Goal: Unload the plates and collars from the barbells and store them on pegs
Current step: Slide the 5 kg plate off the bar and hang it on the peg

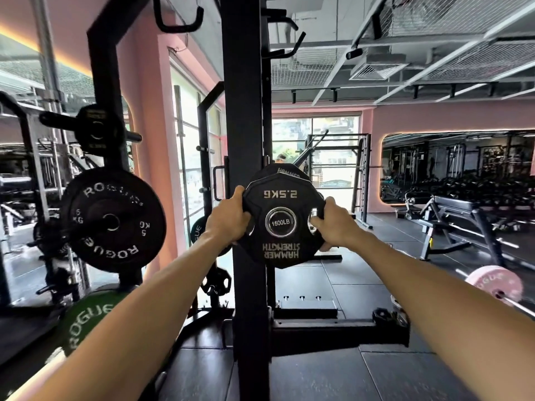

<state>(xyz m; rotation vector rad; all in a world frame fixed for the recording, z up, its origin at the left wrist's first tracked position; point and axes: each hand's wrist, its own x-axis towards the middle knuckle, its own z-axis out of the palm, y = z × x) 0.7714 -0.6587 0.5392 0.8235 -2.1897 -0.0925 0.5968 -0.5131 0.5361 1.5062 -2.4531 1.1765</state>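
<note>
While both hands grip its rim, a 2.5 kg plate (pixel 282 224) sits on a chrome-ended peg (pixel 280 222) at frame centre.
Left hand (pixel 228 219) curls its fingers round the plate's left edge; right hand (pixel 333 227) hooks its fingers into the right grip hole. The plate's print reads upside down; another plate (pixel 282 170) sits behind it, against the black rack upright (pixel 246 111). A black Rogue plate (pixel 113 221) hangs at left.

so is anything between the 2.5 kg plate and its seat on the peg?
Nothing visible. Left hand and right hand grip the 2.5KG plate, already threaded on the peg, with another plate directly behind it.
</note>
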